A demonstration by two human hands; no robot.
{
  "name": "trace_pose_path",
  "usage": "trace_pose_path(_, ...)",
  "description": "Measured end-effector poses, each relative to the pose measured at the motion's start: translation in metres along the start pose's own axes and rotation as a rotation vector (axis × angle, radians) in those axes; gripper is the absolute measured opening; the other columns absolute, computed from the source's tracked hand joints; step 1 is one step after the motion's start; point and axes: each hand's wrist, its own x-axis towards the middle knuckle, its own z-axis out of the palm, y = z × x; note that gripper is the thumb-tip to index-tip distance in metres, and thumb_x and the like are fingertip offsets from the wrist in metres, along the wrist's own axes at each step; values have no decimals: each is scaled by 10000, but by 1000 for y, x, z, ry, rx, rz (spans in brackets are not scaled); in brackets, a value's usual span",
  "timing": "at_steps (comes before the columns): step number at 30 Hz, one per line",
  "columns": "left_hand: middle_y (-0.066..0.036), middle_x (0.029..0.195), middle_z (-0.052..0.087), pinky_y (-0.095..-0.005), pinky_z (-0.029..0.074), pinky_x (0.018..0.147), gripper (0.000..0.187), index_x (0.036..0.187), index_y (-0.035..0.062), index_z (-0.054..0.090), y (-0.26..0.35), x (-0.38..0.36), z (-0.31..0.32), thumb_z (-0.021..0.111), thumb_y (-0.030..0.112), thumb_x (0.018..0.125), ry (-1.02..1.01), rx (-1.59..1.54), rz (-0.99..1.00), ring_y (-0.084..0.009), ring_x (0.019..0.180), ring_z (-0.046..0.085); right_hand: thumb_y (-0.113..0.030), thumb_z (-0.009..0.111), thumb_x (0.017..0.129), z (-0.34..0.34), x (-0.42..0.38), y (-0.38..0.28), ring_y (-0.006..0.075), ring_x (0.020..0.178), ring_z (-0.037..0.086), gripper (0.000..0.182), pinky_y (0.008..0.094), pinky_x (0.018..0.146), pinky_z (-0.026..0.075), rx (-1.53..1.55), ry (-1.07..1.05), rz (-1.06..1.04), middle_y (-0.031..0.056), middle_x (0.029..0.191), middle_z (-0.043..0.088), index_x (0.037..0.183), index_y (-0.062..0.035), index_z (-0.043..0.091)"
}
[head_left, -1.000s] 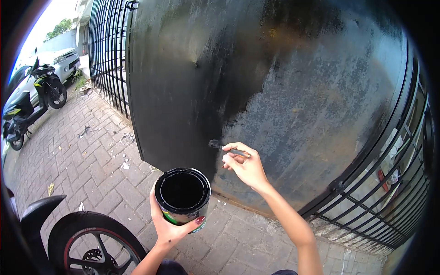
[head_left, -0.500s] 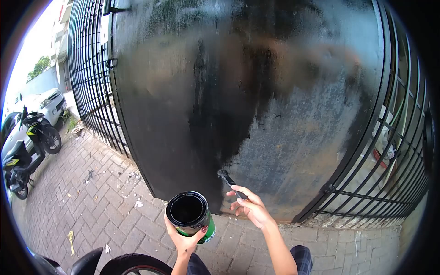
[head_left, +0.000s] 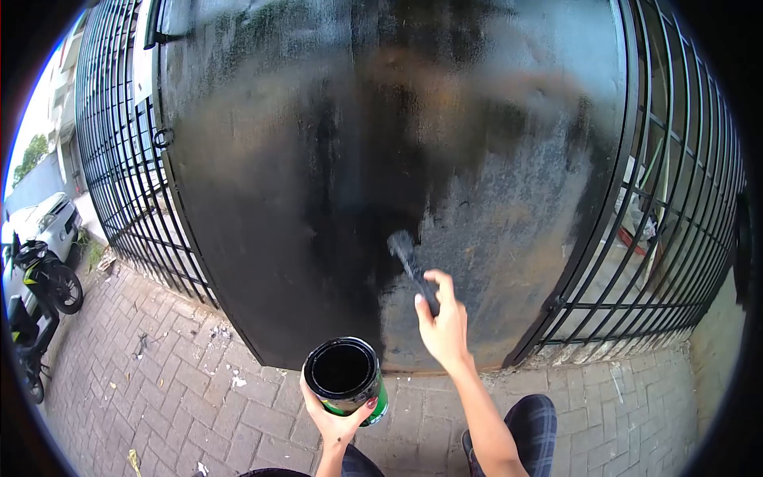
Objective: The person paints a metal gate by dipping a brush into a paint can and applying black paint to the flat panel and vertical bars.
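My left hand (head_left: 338, 417) is wrapped round a green paint can (head_left: 380, 403), its open top facing up and its rim and inside coated black. In my right hand (head_left: 443, 324) is a paintbrush (head_left: 413, 266), gripped by its dark handle between thumb and fingers. The bristles point up and left, over the border between black paint and a bare patch on the metal gate panel (head_left: 278, 262). Fresh black covers the panel's left and middle. A grey, rust-tinged patch (head_left: 493, 262) shows at the lower right.
Barred fencing (head_left: 119, 151) flanks the panel on the left, with more black bars (head_left: 660, 238) on the right. A motorcycle (head_left: 48, 286) and a white car (head_left: 48, 215) stand at far left. Paving bricks (head_left: 183, 397) with scattered debris lie below. My checked trouser leg (head_left: 532, 429) shows at lower right.
My right hand and the brush have moved up along the paint border. The view has shifted rightward, and the can, still in my left hand, appears slightly further right.
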Motion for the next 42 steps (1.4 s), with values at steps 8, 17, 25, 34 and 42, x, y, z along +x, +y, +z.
trace_pose_path(8, -146, 1228, 491, -394, 416, 981, 1043, 1359, -6, 324, 14, -3, 4, 893, 261, 527, 13, -39, 18, -261, 1149, 510, -71, 560, 882, -13, 130, -98, 336, 665, 636, 383, 412, 597, 527, -321, 515, -596, 162, 832, 574, 1261, -71, 511)
trace_pose_path(17, -152, 1240, 490, -395, 418, 996, 1058, 1366, -13, 315, 28, -11, -6, 889, 238, 513, -31, -93, 3, -266, 1158, 516, -92, 543, 846, 67, 73, -24, 370, 568, 627, 567, 483, 538, 535, -492, 144, -310, 207, 869, 534, 1397, -128, 414)
trace_pose_path(25, -153, 1251, 480, -391, 402, 1017, 1054, 1361, -20, 315, 36, -25, -31, 886, 237, 513, 71, -100, -15, -264, 1168, 513, -101, 520, 850, 104, -56, 52, 434, 750, 644, 423, 511, 684, 533, -472, -331, 77, 266, 844, 616, 1269, -101, 580)
trace_pose_path(34, -153, 1250, 478, -394, 411, 1007, 1052, 1351, -13, 326, 38, -32, -32, 892, 261, 507, 69, -102, -67, -267, 1163, 513, -81, 552, 848, 91, 25, -10, 375, 586, 627, 554, 462, 524, 529, -450, 59, -203, 185, 865, 549, 1387, -119, 428)
trace_pose_path(42, -162, 1253, 478, -395, 420, 1004, 1074, 1360, -18, 312, 38, -37, -39, 898, 257, 503, 14, -68, -70, -267, 1155, 523, -82, 556, 835, 123, -109, 96, 427, 816, 649, 369, 505, 729, 532, -434, -385, 242, 252, 876, 641, 1192, -125, 640)
